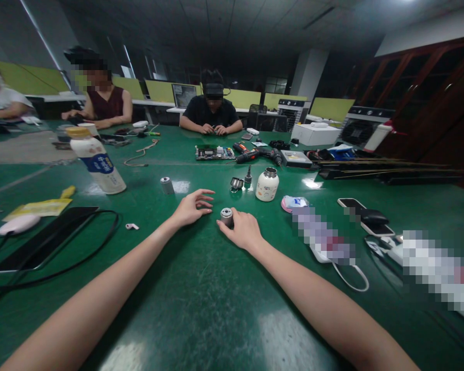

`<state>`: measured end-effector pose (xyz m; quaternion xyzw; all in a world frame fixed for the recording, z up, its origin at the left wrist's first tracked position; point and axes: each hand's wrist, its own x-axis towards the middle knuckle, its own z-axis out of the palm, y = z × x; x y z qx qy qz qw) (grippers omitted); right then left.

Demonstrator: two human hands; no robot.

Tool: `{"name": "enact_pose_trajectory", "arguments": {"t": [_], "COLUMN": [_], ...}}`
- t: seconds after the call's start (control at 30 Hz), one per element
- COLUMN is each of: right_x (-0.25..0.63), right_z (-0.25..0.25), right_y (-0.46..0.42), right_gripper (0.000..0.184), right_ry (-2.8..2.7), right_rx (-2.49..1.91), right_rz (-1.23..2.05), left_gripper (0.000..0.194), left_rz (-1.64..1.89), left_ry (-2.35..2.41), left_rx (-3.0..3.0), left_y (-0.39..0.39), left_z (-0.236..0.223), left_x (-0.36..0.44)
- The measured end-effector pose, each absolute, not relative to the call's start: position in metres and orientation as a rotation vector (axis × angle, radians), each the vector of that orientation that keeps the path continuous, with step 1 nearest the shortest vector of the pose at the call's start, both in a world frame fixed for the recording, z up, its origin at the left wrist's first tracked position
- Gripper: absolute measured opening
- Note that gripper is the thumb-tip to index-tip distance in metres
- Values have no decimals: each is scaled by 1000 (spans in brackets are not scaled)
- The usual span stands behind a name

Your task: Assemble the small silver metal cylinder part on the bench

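My right hand (pixel 244 229) has its thumb and fingers around a small silver metal cylinder (pixel 226 216), which stands upright on the green table. The cylinder's round top, with a dark hole in the middle, faces up. My left hand (pixel 194 208) hovers to the left of it, fingers apart and holding nothing. A second metal cylinder (pixel 166 185) stands beyond my left hand. Past my right hand are a cream-coloured bottle (pixel 267 184) without a lid, a silver cap (pixel 236 184) and a small dark fitting (pixel 248 176).
A milk drink bottle (pixel 100 165), a tablet (pixel 46 237) with black cables and an earbud (pixel 132 226) lie left. A phone (pixel 365 216) lies right. Farther back are a circuit board (pixel 214 153) and power drills (pixel 251 153). A person (pixel 212 111) works at the far side.
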<state>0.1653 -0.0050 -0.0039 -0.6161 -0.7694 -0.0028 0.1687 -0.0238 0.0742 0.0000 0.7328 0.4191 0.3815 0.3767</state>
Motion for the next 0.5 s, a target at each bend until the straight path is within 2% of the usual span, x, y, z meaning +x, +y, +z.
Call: {"name": "enact_pose_trajectory", "arguments": {"t": [0.13,0.23,0.33,0.5], "right_x": [165,166,166,165], "right_z": [-3,-3,-3,-2], "right_y": [-5,-6,-6,-6], "right_gripper": [44,43,43,43], "right_ry": [-2196,-2201,-2195,-2195], "right_rx": [-1756,-1755,-1752,-1762], "right_rz": [-7,-4,-4,6], "left_gripper": [59,51,45,47], "left_rz": [887,867,944,1075], "left_ry": [1200,1264,1301,1131], "left_rx": [2046,2073,2035,1975], "left_y": [74,72,68,57], "left_z": [1,0,4,22], "left_x": [-29,-29,-23,-5]}}
